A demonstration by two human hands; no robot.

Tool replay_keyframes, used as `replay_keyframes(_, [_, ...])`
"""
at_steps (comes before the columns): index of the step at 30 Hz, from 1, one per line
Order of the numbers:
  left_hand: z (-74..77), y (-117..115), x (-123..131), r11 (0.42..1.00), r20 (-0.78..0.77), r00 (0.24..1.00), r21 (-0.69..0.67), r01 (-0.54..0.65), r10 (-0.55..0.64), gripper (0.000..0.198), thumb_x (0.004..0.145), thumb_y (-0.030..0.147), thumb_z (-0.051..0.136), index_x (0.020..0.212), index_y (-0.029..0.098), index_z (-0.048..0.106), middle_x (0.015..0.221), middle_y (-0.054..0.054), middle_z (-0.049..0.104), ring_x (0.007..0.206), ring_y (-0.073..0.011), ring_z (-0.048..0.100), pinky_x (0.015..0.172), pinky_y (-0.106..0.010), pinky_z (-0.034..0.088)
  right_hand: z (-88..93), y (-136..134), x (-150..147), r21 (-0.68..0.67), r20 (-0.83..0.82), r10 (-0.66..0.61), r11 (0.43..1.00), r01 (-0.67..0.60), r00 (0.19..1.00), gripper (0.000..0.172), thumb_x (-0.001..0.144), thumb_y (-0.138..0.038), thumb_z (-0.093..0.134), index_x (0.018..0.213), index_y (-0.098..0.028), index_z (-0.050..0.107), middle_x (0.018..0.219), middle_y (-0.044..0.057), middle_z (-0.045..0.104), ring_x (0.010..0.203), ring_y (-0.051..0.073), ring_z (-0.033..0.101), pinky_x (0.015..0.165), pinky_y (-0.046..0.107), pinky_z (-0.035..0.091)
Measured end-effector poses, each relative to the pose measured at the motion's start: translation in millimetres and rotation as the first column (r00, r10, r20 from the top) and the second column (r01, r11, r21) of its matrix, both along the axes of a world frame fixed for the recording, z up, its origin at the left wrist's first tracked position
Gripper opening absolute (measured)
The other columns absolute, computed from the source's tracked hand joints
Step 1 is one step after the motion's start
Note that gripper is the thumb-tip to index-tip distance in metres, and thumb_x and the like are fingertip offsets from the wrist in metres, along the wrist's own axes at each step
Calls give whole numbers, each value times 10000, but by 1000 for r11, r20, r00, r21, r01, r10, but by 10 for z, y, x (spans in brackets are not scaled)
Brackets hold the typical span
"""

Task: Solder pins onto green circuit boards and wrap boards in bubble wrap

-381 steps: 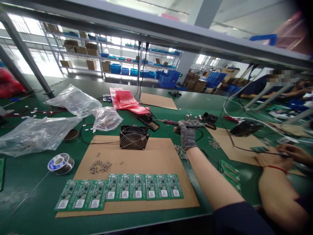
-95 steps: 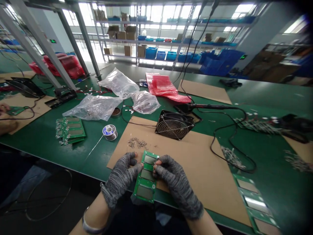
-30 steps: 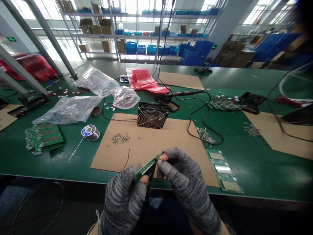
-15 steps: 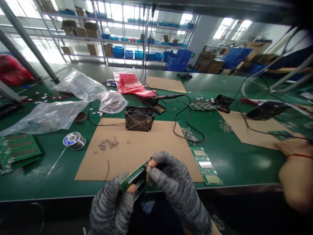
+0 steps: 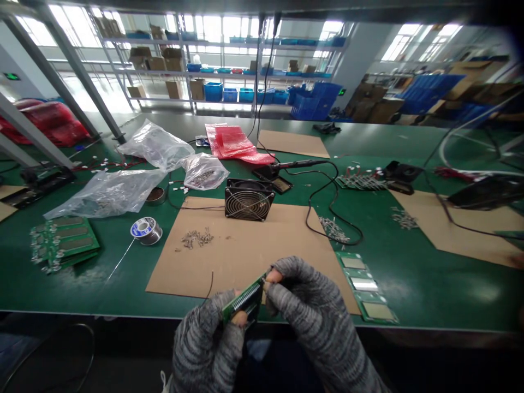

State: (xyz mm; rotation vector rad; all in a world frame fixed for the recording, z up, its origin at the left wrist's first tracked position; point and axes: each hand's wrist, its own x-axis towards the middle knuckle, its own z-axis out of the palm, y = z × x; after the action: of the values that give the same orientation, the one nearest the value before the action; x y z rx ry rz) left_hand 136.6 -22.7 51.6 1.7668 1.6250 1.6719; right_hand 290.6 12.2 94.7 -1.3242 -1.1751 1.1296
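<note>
My left hand (image 5: pixel 208 344), in a grey knitted fingerless glove, grips a green circuit board (image 5: pixel 244 299) between thumb and fingers. The board is tilted, its right end raised, and a row of metal pins runs along it. At that raised end my right hand (image 5: pixel 317 305), gloved alike, pinches with thumb and forefinger; whatever sits between the fingertips is too small to make out. Both hands are over the front edge of a cardboard sheet (image 5: pixel 254 262). On the sheet lie a heap of small metal parts (image 5: pixel 197 238) and a black fan (image 5: pixel 249 201).
Left of the cardboard are a solder spool (image 5: pixel 146 231), stacked green boards (image 5: pixel 67 240) and clear plastic bags (image 5: pixel 110 191). A soldering iron (image 5: pixel 301 164) with a looping cable lies behind the fan. To the right are a board panel (image 5: pixel 366 285) and more metal parts (image 5: pixel 333 229).
The view has turned left, so the bench appears shifted right. Both hands keep their hold at the board. The other person's arm at the right has almost left the view.
</note>
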Motion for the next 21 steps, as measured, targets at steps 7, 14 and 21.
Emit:
replay_keyframes(7, [2,34,-113,999,-67,997,22,30,-28,186,874,333,666,1043,259,693,937,9,754,806,-135,723,748,-188,584,79,-38,3,34,28,-50,998,49,998,87,738,-277,735,773,-214,685,752,10,694,671,158,658,613,264,531])
replay_keyframes(14, [-17,-4,-36,999,32,999,-35,-11,12,184,879,383,660,1020,274,706,934,13,746,820,-131,710,759,-195,573,51,-38,3,19,-3,-35,999,35,999,83,734,-279,737,776,-221,694,753,17,703,659,168,669,599,269,539])
replay_keyframes(21, [-44,-58,35,993,117,991,-106,-58,71,206,866,416,671,1028,292,701,987,32,738,876,-127,695,805,-199,553,13,-39,11,2,-4,-46,999,46,999,119,736,-304,747,795,-216,692,786,28,709,681,178,679,626,284,548])
